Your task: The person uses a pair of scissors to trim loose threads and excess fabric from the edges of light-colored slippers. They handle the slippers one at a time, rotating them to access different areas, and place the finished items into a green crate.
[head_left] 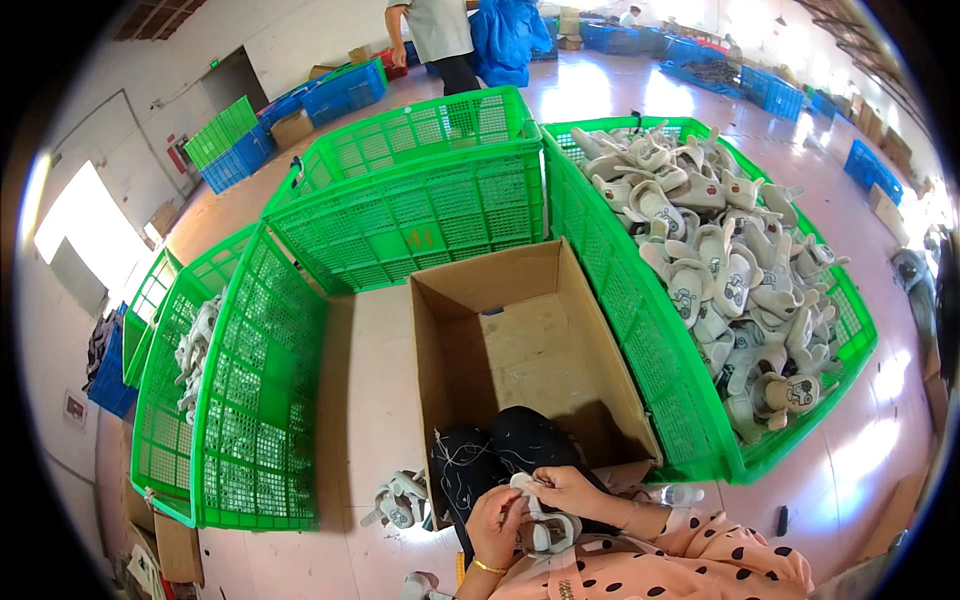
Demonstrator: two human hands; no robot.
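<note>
White wall (290,35) far left; dark doorway (235,82) in it, small green sign (214,63) by its top. Bright opening (88,205), left. Floor (375,400) pinkish tile, glossy, glare far and right. Roof beams (850,32) far right.

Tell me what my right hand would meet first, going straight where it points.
The right hand would likely meet the pale shoe upper it is touching; beyond that, depth is unclear.
</note>
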